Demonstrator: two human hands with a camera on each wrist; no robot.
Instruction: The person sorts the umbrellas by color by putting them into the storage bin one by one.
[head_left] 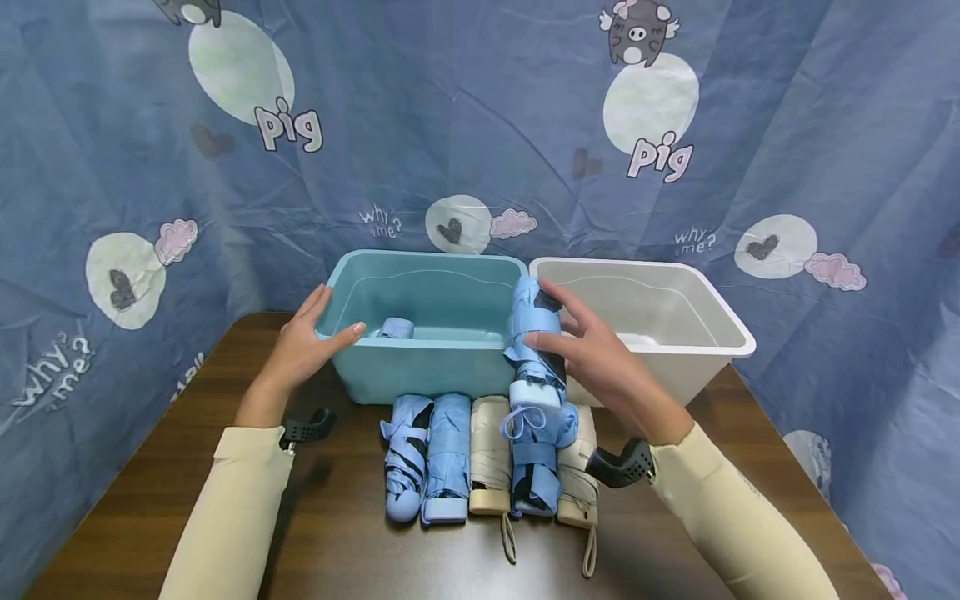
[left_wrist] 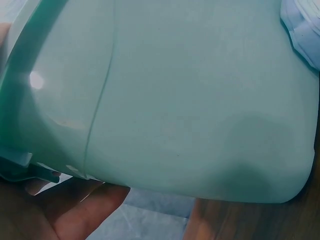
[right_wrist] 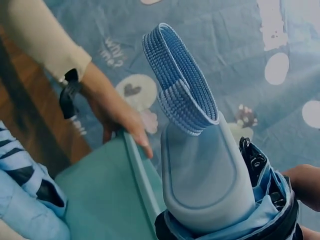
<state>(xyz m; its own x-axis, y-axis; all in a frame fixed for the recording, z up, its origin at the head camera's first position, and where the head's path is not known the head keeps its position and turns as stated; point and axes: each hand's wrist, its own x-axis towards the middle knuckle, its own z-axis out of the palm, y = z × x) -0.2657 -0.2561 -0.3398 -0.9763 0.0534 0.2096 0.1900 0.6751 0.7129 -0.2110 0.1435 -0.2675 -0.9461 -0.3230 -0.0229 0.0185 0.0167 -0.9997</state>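
My right hand (head_left: 600, 354) grips a light-blue folded umbrella (head_left: 536, 321) over the spot where the teal bin (head_left: 420, 367) meets the white bin (head_left: 660, 367). In the right wrist view, the pale umbrella handle (right_wrist: 202, 175) with its woven loop (right_wrist: 182, 80) faces the camera. At the teal bin's left front corner, my left hand (head_left: 303, 337) holds the rim, thumb over the edge and fingers along the outside. The left wrist view shows its fingers (left_wrist: 95, 212) against the bin's outer wall. A light-blue piece (head_left: 397, 327) lies inside the teal bin, mostly hidden.
In front of the bins, several folded umbrellas lie in a row: a striped blue one (head_left: 407, 458), a plain blue one (head_left: 447, 458), a beige one (head_left: 491, 454), another blue one (head_left: 535, 467) and another beige one (head_left: 579, 462). A printed blue cloth (head_left: 420, 125) hangs behind the wooden table (head_left: 337, 533).
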